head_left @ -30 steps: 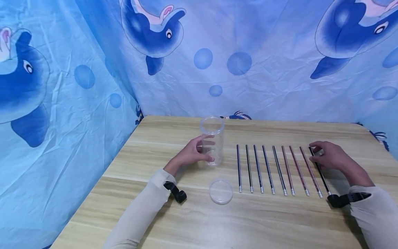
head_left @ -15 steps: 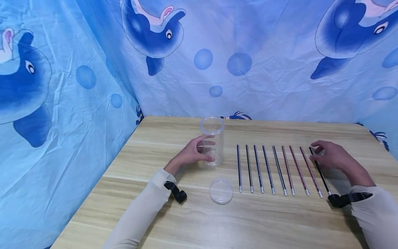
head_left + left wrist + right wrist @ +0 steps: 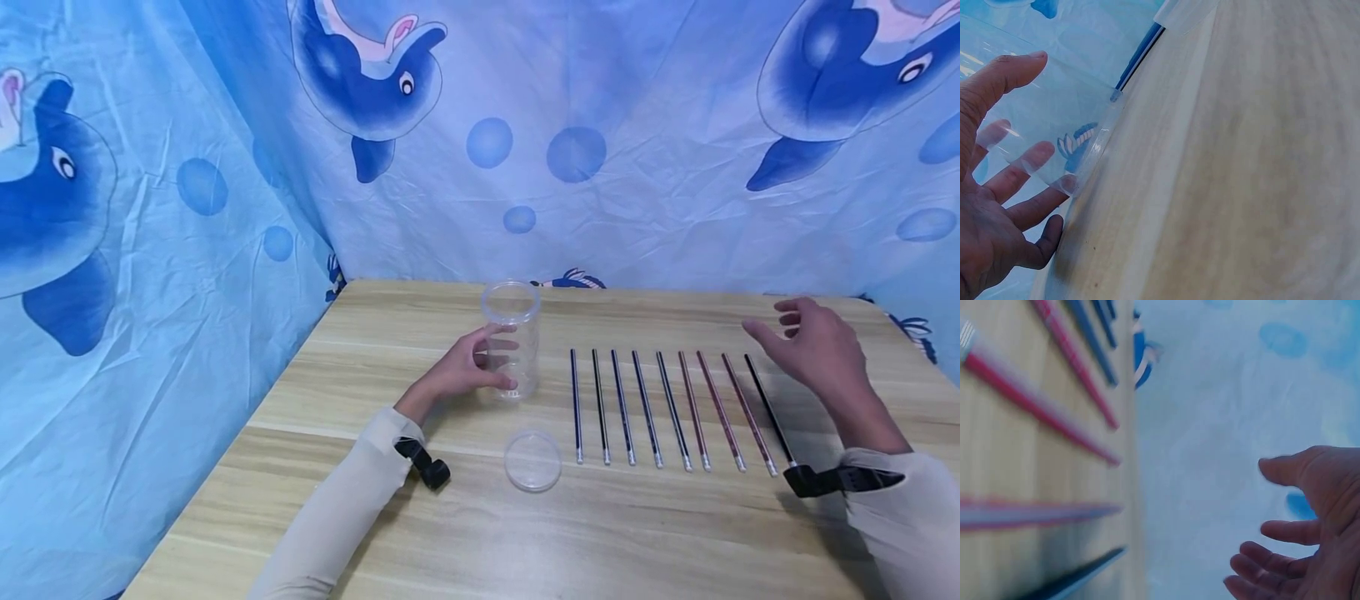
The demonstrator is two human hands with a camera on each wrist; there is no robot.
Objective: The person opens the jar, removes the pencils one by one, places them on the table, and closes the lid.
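A tall clear plastic cup (image 3: 527,343) stands upright on the table, its mouth facing up. My left hand (image 3: 459,367) holds it from the left, thumb at the front and fingers around the back; in the left wrist view the fingers show through the cup wall (image 3: 1085,106). To the right of the cup, several pencils lie side by side with their white eraser ends toward me. Nearest to my right hand (image 3: 821,350) is the rightmost black pencil (image 3: 768,407). That hand hovers above and right of it, fingers spread apart and holding nothing, as the right wrist view also shows.
A round clear lid (image 3: 533,461) lies flat in front of the cup. Dark blue and black pencils (image 3: 622,407) fill the row's left part, with red ones (image 3: 722,408) farther right. A blue dolphin-print cloth (image 3: 637,225) hangs behind the wooden table (image 3: 637,550).
My right hand has let go of the black pencil's far end and risen up and back, its fingers spreading. The pencil stays in the row; the left hand and cup have not moved.
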